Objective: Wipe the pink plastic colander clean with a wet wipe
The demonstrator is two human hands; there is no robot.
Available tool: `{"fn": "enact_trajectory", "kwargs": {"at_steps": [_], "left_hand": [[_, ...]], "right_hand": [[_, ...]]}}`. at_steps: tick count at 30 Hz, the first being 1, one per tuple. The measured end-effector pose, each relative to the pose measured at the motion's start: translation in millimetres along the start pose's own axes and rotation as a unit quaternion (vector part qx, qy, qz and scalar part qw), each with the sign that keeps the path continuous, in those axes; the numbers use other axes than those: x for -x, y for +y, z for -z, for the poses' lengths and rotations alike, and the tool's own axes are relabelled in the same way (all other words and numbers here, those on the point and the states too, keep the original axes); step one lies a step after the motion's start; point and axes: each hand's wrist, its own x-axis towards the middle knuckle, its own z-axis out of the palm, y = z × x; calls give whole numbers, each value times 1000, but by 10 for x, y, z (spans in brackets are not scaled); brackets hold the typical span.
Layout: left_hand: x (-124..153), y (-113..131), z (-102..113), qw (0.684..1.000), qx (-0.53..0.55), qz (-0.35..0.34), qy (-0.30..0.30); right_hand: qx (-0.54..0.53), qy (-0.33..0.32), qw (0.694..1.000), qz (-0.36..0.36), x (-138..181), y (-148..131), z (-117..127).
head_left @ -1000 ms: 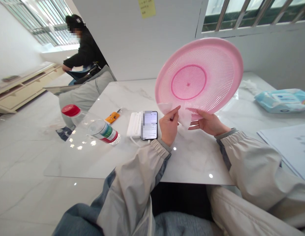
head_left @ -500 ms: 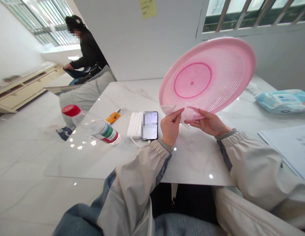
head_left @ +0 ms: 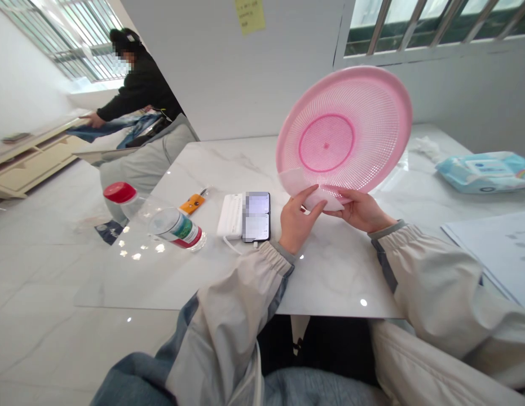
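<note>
We are apparently wiping the basket (head_left: 325, 145), tilted over the worktop (head_left: 330, 270), left hand (head_left: 298, 225) pinching a wipe (head_left: 291, 177), right hand (head_left: 360, 211) closed on the near edge, which the next stroke needs steady.

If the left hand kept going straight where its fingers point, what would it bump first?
The white wipe: the left hand seems to touch it at the fingertips. Next would probably come the pink basket, right behind the wipe, though depth is hard to judge.
</note>
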Motion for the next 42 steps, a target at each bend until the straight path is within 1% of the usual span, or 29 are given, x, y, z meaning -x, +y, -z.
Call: {"fn": "enact_trajectory", "kwargs": {"at_steps": [6,9,13,19,24,29,34,42], "left_hand": [[-10,1,2,999,11,-21,-39],[-28,-47,-11,999,18,-21,-45],[-54,-107,-18,998,45,-6,-37],[-73,-94,8,999,44,16,-12],[-58,-99,25,999,41,22,28],[-53,-100,51,998,17,24,62],[-53,-77,68,998,7,25,66],[-29,-59,53,997,-39,-2,61]], "right_hand": [[11,18,1000,13,-31,-1,30],[14,22,1000,10,-45,1,42],[19,11,1000,5,-35,-5,53],[54,-65,996,-18,6,-18,69],[79,-98,991,-47,3,14,73],[70,-108,990,-58,-10,69,89],[60,-120,990,-50,-11,84,80],[41,-88,994,-56,19,36,19]]}}
